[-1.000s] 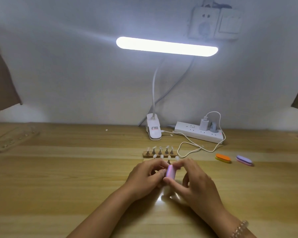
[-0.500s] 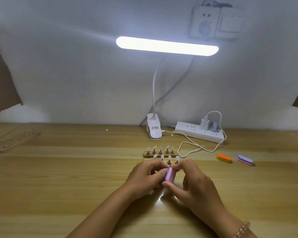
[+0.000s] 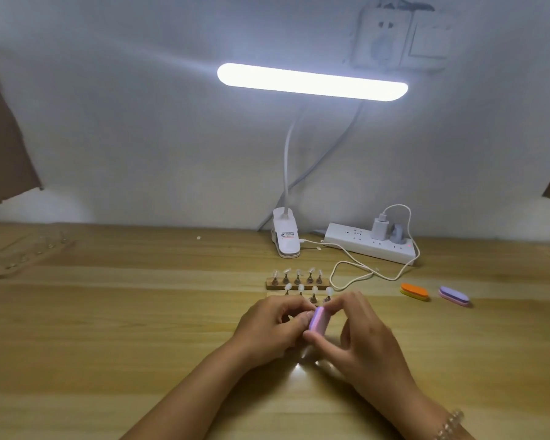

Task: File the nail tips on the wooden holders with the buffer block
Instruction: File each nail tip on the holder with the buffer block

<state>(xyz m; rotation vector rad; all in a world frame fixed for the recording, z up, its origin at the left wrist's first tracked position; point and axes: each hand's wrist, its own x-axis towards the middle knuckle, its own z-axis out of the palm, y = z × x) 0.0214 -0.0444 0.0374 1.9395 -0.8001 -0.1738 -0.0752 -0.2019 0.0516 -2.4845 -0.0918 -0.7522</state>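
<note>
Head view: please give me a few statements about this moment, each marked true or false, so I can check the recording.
1. The right-hand grip holds a pink buffer block. True.
2. An orange buffer and a purple buffer lie side by side to the right of the hands. True.
3. The desk lamp is switched off. False: its bar is brightly lit.
4. The orange buffer lies on the wooden holders. False: it lies on the table, apart from them, to their right.
5. Nothing is plugged into the power strip. False: a white charger is plugged in.
</note>
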